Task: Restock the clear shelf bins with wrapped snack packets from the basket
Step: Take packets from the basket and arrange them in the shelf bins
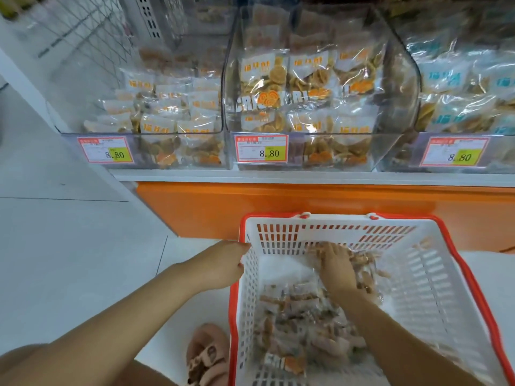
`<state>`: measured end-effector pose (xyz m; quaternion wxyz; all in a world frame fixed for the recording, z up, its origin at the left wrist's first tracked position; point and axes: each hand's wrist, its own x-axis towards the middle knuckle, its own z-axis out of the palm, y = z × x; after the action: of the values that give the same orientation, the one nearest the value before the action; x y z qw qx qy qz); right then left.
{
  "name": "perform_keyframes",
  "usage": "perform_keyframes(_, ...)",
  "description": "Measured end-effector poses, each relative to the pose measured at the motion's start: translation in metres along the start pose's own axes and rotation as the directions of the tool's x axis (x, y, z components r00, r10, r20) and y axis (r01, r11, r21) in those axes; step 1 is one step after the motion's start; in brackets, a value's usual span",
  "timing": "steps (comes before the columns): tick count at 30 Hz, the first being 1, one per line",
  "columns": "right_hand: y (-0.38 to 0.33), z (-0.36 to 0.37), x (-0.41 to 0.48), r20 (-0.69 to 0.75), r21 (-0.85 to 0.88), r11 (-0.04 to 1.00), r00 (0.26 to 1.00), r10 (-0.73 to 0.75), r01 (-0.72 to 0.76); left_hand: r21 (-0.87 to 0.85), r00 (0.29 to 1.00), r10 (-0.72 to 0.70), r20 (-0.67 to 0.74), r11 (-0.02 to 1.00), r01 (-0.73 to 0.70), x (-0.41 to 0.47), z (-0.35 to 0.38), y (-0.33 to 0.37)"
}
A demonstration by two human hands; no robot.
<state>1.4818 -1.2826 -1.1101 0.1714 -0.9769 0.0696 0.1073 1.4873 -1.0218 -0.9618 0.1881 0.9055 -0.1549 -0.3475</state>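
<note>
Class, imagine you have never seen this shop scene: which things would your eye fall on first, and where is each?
First the white basket with its red rim, low and right of centre, where the right hand reaches into a heap of wrapped snack packets while the left hand touches its left edge. Above, clear shelf bins full of packets line the shelf, each fronted by a red and yellow price tag.
</note>
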Motion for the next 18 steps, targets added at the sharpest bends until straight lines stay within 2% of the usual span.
perform_keyframes(2, 0.009, 0.003, 0.004, 0.011, -0.162, 0.982, 0.995, -0.095, 0.095, 0.063, 0.998, -0.051, 0.025, 0.997, 0.050, 0.007, 0.001, 0.002)
perform_keyframes(5, 0.009, -0.006, 0.014, 0.093, -0.372, 0.913, 0.985, -0.144, 0.169, 0.081, 0.995, -0.088, 0.044, 0.993, 0.084, 0.013, -0.002, 0.005)
perform_keyframes(9, 0.009, -0.013, 0.019, 0.174, -0.430, 0.878, 0.973, -0.149, 0.211, 0.064, 0.997, -0.080, 0.008, 0.995, 0.079, 0.014, -0.007, 0.010)
perform_keyframes(13, -0.001, -0.028, 0.011, 0.153, -0.293, 0.940, 0.979, -0.133, 0.173, 0.022, 0.991, -0.128, -0.033, 0.991, 0.129, 0.013, -0.011, 0.020)
perform_keyframes(15, -0.012, -0.042, 0.004, 0.085, -0.201, 0.966, 0.985, -0.152, 0.166, -0.039, 0.988, -0.151, -0.034, 0.988, 0.149, 0.012, -0.012, 0.025)
perform_keyframes(17, -0.023, -0.064, -0.006, 0.030, -0.057, 0.986, 0.987, -0.158, 0.159, -0.222, 0.985, -0.170, -0.024, 0.962, 0.160, 0.009, -0.015, 0.036)
perform_keyframes(18, -0.029, -0.077, -0.011, 0.019, 0.021, 0.985, 0.985, -0.172, 0.172, -0.355, 0.980, -0.198, 0.006, 0.916, 0.187, 0.007, -0.016, 0.041)
